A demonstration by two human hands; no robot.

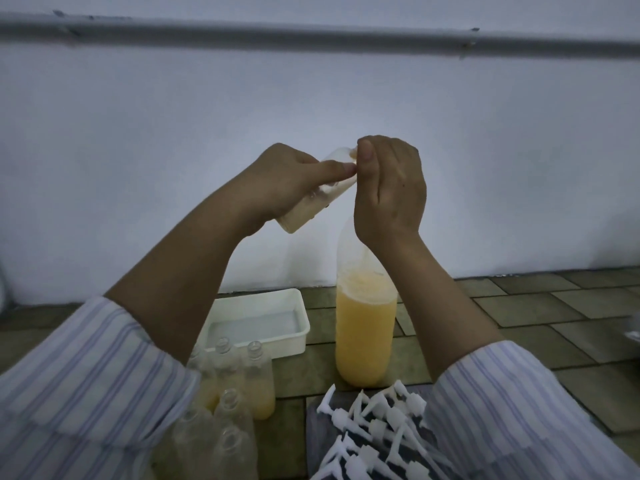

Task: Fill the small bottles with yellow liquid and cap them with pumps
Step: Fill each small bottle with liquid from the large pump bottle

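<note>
Nearest, at lower right of the frame, white pumps [377,431] lie heaped on a dark sheet; at lower left stand small bottles [239,386], some part-filled with yellow liquid, others clear. Beyond them sit a white tray [304,327] and, at centre, the large supply bottle [366,327], roughly half full. Raised above, mid-frame, the left hand [277,183] grips a small bottle [313,206] tilted neck-up to the right, forefinger extended along it. The right hand [389,188] is curled at the neck, fingertips pinched; what they hold cannot be made out. Judged step: fitting the closure. Recommend bringing the bottle upright, seating the pump squarely, and turning without squeezing the soft wall.
</note>
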